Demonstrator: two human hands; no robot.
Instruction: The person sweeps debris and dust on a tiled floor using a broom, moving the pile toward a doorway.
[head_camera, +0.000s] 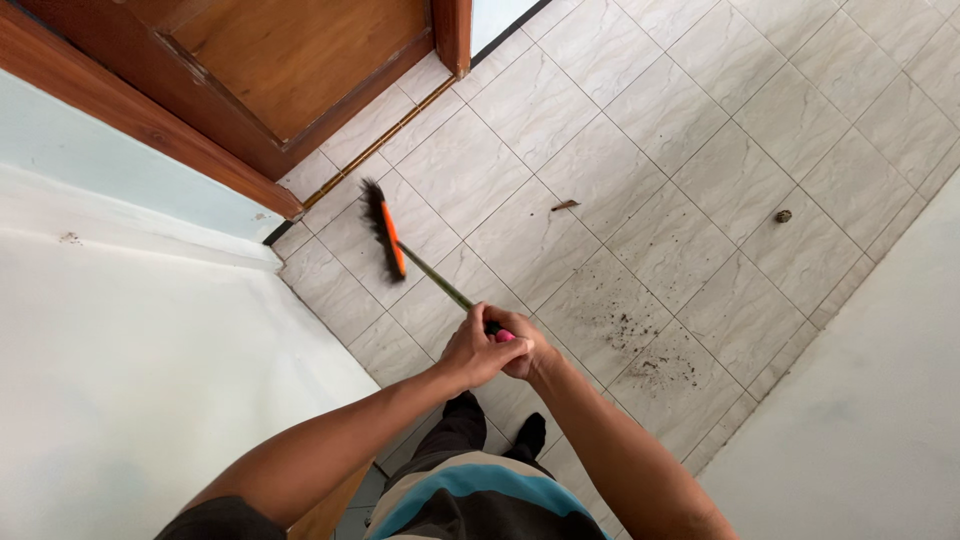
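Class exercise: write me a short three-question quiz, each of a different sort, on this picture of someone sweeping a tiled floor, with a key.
1. True or false: only one hand grips the broom handle.
2. Where does the broom head rest? A) by the wooden door B) on the scattered dirt C) against the right wall
3. Fill in: the broom head has dark bristles and an ______ back.

Key
1. False: the left hand and the right hand both clasp its pink end.
2. A
3. orange
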